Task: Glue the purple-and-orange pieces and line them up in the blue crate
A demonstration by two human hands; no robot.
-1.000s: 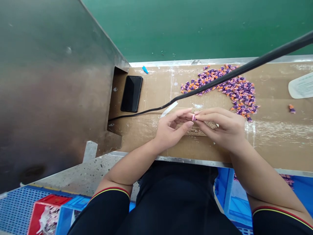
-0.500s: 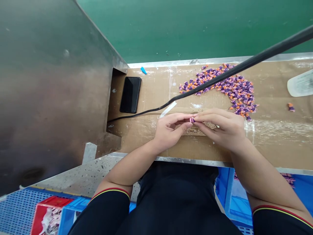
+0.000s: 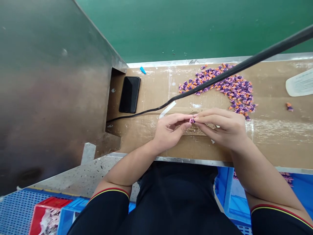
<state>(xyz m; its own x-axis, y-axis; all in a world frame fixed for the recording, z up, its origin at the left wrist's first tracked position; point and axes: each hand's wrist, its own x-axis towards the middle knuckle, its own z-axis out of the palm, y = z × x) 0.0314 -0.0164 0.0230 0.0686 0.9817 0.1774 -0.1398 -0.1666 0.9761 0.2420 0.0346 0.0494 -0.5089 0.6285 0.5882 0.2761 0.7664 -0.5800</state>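
Between my two hands is a small purple and pink figurine piece (image 3: 192, 120), mostly covered by fingertips. My left hand (image 3: 171, 130) is closed, pinching its left side with thumb and index finger. From the other side my right hand (image 3: 222, 127) pinches it as well, fingers together. Beneath the hands lies a strip of cardboard (image 3: 195, 133) with dark specks on it. Beyond them spreads a curved pile of small purple, pink and orange figurine pieces (image 3: 241, 91). One similar piece (image 3: 289, 106) lies alone at the right.
A black cable (image 3: 207, 84) crosses above the cardboard-covered bench. On the left are a phone (image 3: 129, 94), a blue cap (image 3: 142, 70) and a metal cabinet (image 3: 56, 91). A white container (image 3: 300, 83) sits far right. Red (image 3: 36, 217) and blue bins (image 3: 226, 192) stand below.
The small piece has turned slightly between the fingertips, showing more pink. Both hands keep nearly the same place, and the whole view has shifted a little.
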